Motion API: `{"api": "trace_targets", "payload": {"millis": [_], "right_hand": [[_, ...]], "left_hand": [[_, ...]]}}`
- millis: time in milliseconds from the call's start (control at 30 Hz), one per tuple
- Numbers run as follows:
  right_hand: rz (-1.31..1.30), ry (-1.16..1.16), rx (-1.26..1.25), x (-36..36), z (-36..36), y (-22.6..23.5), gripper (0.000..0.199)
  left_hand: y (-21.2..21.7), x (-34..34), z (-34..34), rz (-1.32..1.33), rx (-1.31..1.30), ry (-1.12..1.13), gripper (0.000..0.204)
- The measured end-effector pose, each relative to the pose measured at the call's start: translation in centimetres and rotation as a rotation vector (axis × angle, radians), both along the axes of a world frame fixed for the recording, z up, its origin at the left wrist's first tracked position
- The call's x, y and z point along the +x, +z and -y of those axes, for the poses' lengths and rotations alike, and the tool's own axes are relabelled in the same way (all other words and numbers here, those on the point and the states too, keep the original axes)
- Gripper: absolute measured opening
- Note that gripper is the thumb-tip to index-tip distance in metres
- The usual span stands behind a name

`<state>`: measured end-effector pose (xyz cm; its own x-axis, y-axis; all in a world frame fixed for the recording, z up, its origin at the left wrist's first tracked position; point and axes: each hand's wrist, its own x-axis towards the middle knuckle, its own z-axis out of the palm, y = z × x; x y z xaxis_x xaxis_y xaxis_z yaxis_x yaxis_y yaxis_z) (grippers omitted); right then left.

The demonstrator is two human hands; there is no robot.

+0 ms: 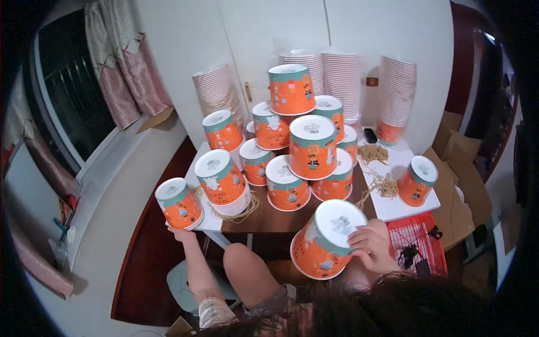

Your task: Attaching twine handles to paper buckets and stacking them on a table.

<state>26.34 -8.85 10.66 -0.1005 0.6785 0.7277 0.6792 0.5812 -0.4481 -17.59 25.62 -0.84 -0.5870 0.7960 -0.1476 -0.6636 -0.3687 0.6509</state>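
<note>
At the table's left edge my left hand grips the rim of a short stack of orange paper buckets; its fingers are mostly hidden beneath. My right hand closes around an orange paper bucket with a teal band, tilted upside down above my lap, its white base facing up. Just beside the left-hand stack stands a taller upturned stack. Farther in, several upside-down buckets are piled in tiers, with one bucket on top and another in front of it.
Tall wrapped stacks of buckets stand along the white cabinet. A lone bucket sits on the white right side of the table, near tan string bundles. Right of the table are a red wire basket and cardboard boxes.
</note>
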Motion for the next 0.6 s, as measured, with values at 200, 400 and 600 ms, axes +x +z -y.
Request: {"api": "trace_targets", "payload": {"millis": [200, 400, 600], "right_hand": [[-0.44, -0.194, -0.356, 0.1, -1.5, -1.7, 0.006], [-1.752, 0.23, -0.734, -1.9, -2.0, -10.5, 0.006], [-2.036, 0.219, -0.879, -5.7, -0.2, -14.7, 0.023]], "left_hand": [[-4.0, -4.1, -3.5, -0.339, -0.451, -0.138, 0.036], [-3.9, -4.8, -0.1, -0.936, -0.507, -0.18, 0.024], [4.7, 8.2, 16.0, -0.986, -0.057, -0.91, 0.028]]}}
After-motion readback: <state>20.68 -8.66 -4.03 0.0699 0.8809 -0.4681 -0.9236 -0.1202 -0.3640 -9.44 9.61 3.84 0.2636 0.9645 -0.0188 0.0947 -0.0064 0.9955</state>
